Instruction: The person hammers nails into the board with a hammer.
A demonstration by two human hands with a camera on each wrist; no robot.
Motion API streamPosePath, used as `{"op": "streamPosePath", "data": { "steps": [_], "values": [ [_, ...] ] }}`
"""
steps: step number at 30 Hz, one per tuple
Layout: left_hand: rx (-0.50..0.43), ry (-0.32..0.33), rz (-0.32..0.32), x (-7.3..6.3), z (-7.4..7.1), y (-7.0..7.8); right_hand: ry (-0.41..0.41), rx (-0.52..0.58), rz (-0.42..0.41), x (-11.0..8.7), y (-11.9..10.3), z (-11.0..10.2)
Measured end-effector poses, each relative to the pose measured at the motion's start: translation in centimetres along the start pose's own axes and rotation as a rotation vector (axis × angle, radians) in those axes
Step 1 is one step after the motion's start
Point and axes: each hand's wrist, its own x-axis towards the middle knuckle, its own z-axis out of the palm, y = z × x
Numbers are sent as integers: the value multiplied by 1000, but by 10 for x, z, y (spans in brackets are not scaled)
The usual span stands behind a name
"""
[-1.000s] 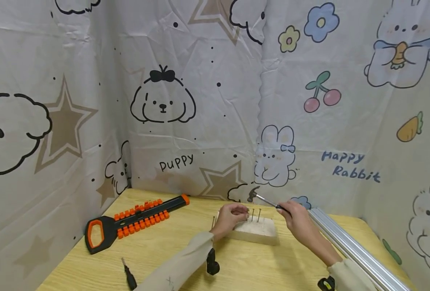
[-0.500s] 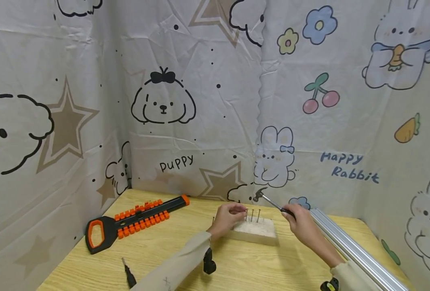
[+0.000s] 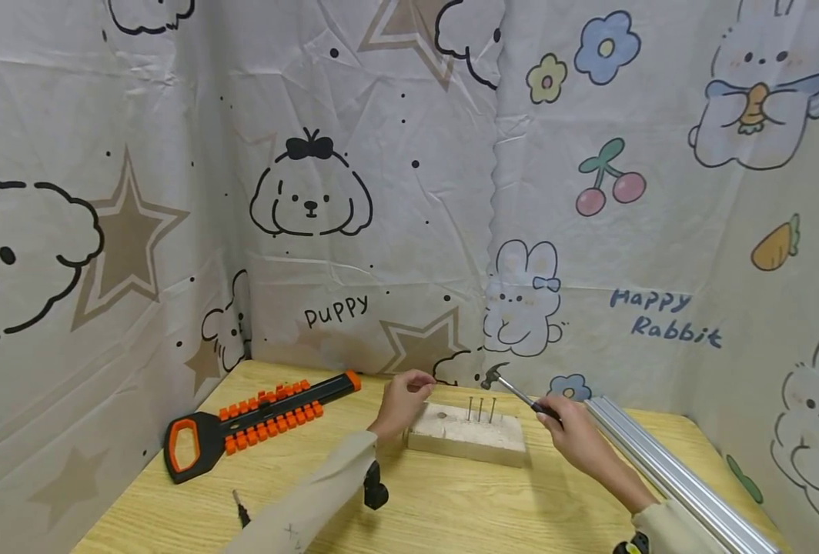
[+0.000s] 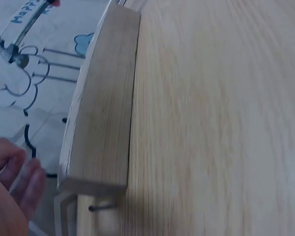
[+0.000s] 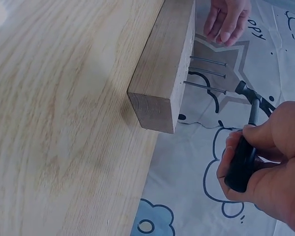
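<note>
A pale wooden block lies on the table, with three nails standing upright in its top. My left hand is at the block's left end, apart from the nails, its fingers loosely bent with nothing seen in them. In the left wrist view another nail shows beyond that end of the block. To the right of the block, my right hand grips a small claw hammer by its black handle. The hammer's head is raised above the nails, touching none of them.
An orange and black rack-like holder lies at the table's left. A small screwdriver-like tool is partly behind the left sleeve. Silver metal rails run along the right side. Printed cloth hangs behind the wooden table.
My left hand has let go of the leftmost standing nail and moved left, uncovering the block's left part. The hammer shifted slightly right, then stayed nearly still.
</note>
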Motion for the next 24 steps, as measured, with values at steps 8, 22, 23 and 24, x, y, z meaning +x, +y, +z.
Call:
{"op": "streamPosePath", "data": {
  "steps": [8,22,23,24],
  "values": [
    [136,10,-19,-3,-19,-12,-16,34,0,1,2,0],
    [434,-157,-154,-18,-34,-12,41,35,-55,-1,5,5],
    [457,-162,-155,-19,-34,-12,43,34,-55,-1,5,5],
    [475,-165,-160,-20,-34,-12,42,33,-54,-1,5,6]
  ]
}}
